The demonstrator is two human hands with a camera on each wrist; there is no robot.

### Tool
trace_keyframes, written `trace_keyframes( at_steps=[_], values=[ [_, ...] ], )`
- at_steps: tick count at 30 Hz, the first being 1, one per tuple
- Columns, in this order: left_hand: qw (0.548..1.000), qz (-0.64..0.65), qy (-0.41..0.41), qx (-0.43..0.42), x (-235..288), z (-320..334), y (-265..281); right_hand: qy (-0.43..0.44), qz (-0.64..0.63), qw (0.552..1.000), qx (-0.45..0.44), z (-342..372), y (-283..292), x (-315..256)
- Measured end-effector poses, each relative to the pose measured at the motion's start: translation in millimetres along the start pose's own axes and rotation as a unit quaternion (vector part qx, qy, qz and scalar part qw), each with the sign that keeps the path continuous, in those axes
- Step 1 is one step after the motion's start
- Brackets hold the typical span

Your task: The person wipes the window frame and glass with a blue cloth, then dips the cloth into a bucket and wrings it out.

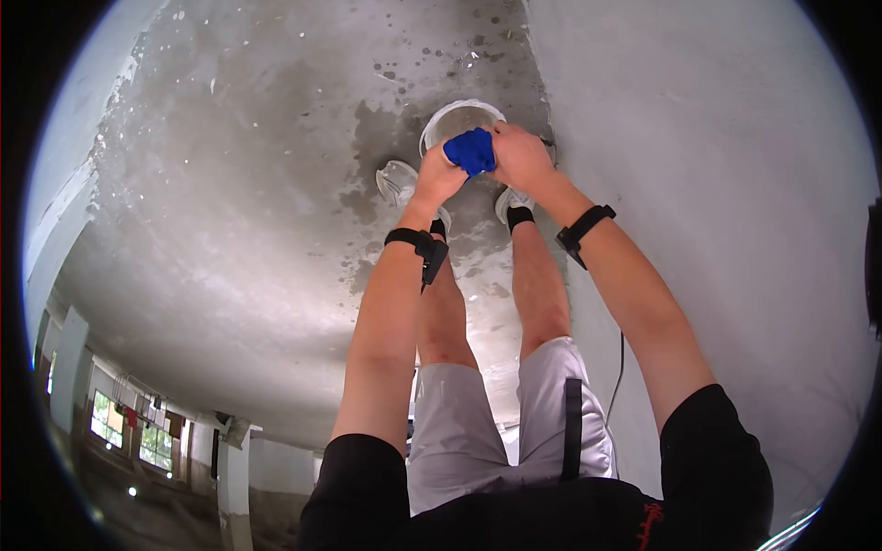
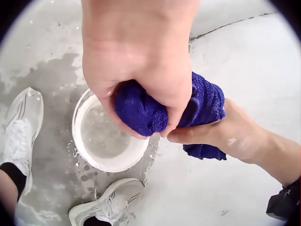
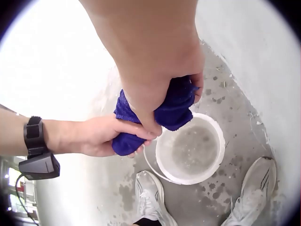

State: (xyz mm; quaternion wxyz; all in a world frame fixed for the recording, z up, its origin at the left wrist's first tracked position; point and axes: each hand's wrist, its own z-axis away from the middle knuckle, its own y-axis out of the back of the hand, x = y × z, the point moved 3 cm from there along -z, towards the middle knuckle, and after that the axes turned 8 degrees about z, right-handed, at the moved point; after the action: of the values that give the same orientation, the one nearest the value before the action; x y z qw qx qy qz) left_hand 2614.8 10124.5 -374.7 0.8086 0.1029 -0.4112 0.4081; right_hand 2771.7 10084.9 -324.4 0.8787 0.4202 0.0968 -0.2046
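Observation:
Both hands grip a bunched, dark blue cloth (image 1: 470, 152), with a terry-like texture in the left wrist view. My left hand (image 1: 439, 174) is curled round one end, and a rounded wad of cloth (image 2: 141, 108) bulges out between thumb and fingers. Close beside it, my right hand (image 1: 522, 158) clasps the other part, whose loose edge (image 3: 176, 115) sticks out past the fingers. The two hands meet at the thumbs. Below them stands a white bucket (image 2: 115, 164) with cloudy, greyish water (image 3: 190, 148) inside; its thin handle (image 3: 153, 165) hangs down at one side.
White sneakers (image 1: 397, 184) stand on either side of the bucket. The grey concrete floor (image 1: 257, 184) has wet patches and splashes. A pale wall (image 1: 698, 184) rises close on the right. Windows (image 1: 156, 445) and pillars show far off at lower left.

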Motion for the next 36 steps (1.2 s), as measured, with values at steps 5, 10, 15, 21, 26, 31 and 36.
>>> trace_keyframes(
  at_steps=[5,10,15,21,26,31,36],
  values=[
    [0.993,-0.062,0.035,0.092,-15.9,-4.8,2.8,-0.019,0.041,0.999,-0.009,-9.0,-22.1,1.8],
    [0.983,-0.118,0.104,0.091,-29.2,-14.0,9.4,-0.037,0.071,0.997,0.009,-12.9,-30.0,-4.4],
    [0.966,-0.198,0.154,0.061,-21.8,-26.7,13.9,-0.095,0.063,0.993,0.016,-16.9,-39.7,-2.0],
    [0.982,-0.101,0.153,0.033,-20.5,-39.1,9.8,-0.115,-0.026,0.992,-0.031,-22.9,-20.5,16.1],
    [0.926,-0.361,-0.106,0.020,33.7,-28.1,14.1,-0.124,-0.693,0.673,-0.227,21.3,-4.7,23.9],
    [0.897,-0.342,-0.276,-0.051,82.0,-10.5,13.5,-0.138,-0.861,0.403,-0.278,37.5,5.0,37.0],
    [0.857,-0.388,-0.329,-0.080,90.2,-13.5,6.2,-0.081,-0.773,0.614,-0.139,28.3,-40.9,37.5]
  ],
)
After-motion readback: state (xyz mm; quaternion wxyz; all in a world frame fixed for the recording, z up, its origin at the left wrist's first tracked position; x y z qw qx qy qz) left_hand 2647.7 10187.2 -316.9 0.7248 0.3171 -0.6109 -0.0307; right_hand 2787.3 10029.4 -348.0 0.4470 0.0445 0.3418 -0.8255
